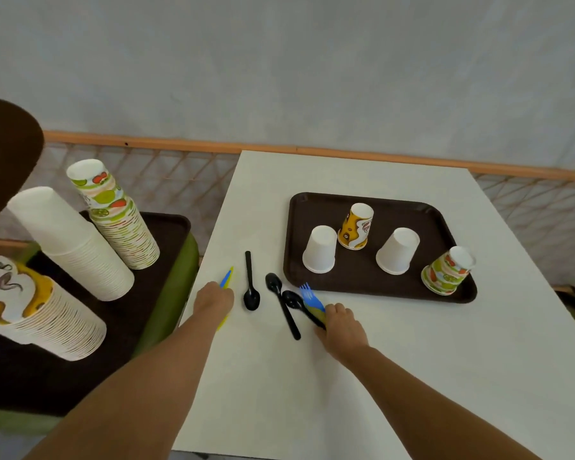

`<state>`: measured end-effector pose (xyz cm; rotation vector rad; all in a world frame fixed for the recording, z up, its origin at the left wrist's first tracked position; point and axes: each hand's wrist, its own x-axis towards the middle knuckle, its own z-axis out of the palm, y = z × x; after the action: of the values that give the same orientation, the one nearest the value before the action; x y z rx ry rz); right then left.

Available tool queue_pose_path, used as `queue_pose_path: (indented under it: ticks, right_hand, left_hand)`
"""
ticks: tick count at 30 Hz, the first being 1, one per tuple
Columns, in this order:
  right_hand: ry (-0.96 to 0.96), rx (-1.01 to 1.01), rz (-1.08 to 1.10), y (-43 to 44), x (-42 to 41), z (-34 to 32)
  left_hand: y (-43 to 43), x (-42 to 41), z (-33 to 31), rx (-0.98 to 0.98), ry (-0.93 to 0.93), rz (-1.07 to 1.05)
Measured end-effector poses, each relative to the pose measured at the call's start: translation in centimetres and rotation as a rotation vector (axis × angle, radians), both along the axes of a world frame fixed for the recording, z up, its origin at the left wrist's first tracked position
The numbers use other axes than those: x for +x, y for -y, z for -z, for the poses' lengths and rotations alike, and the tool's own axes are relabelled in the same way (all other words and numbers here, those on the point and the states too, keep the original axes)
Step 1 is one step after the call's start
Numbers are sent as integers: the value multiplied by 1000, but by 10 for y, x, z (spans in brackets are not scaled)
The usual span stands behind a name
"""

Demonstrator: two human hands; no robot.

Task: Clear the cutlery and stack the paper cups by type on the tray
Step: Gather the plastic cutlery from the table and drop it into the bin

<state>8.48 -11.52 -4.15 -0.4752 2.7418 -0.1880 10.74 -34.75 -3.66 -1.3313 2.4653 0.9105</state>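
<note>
A dark brown tray point(372, 287) on the white table holds several upside-down paper cups: two plain white ones point(320, 249) point(398, 250), a yellow patterned one point(355, 230) and a green fruit-print one point(447, 270). My left hand point(213, 298) grips blue and yellow plastic cutlery point(227, 277) at the table's left edge. My right hand point(341, 323) holds a blue fork point(309, 293) together with a yellow piece and a black spoon point(292, 299). Two more black spoons point(251, 287) point(281, 302) lie on the table between my hands.
To the left, a second dark tray point(166, 234) on a green stand carries tall stacks of white cups point(70, 244), fruit-print cups point(117, 217) and yellow patterned cups point(37, 310). A lattice railing point(180, 167) runs behind the table.
</note>
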Motion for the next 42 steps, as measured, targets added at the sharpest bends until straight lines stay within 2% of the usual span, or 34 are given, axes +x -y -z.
queue_pose_path:
  ticks: [7,12,21,29,35,42]
  right_hand:
    - [10,17,33,14,-4,3]
    - [98,-19,67,11,-9,0]
    - [112,5,29,9,-10,-2]
    - [164,-219,6,26,-13,-20]
    - [168,-381,92,61,-5,-19]
    - [171,-216,97,72,-2,-7]
  left_hand:
    - [1,-24,-5,84,-126,-81]
    - [-8,-38,-5,138,-179,-31]
    - [-10,-40,2,119,-102,79]
    - [-5,-31,1,193,-146,63]
    - [3,-26,2,293,-203,22]
    - [15,-17,0,383,-238,-25]
